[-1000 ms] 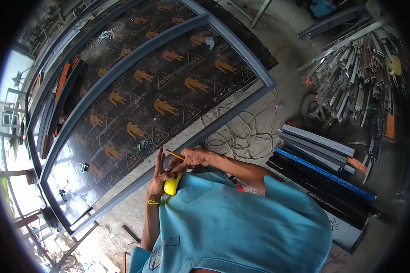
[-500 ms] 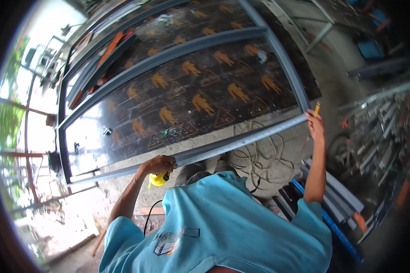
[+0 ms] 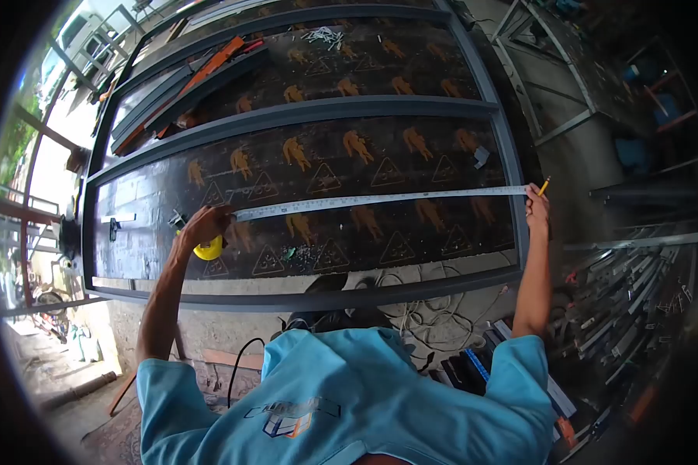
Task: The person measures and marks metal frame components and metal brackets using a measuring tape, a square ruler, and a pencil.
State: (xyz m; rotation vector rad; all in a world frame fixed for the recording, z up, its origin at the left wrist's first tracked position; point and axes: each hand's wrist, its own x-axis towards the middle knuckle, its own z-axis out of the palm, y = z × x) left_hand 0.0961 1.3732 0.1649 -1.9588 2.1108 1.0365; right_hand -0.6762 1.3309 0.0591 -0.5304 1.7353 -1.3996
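Note:
My left hand point(image 3: 203, 226) is closed around a yellow tape measure point(image 3: 209, 249), over the left part of a grey metal frame point(image 3: 364, 299). From it the pale tape blade point(image 3: 380, 199) stretches out to the right, across the frame's near opening. At the far end my right hand point(image 3: 537, 211) pinches the blade's tip by the frame's right side bar. A yellow pencil point(image 3: 545, 186) sticks up from the same fingers.
Beneath the frame is a dark board point(image 3: 326, 232) printed with orange figures. Orange and grey metal strips point(image 3: 209, 70) lie across the far left. Coiled cable point(image 3: 434, 310) is on the floor, and a heap of metal offcuts point(image 3: 628, 287) stands at right.
Both hands have moved forward, away from my body. The tape blade has shifted from along the near bar to across the opening, and my left hand is further left.

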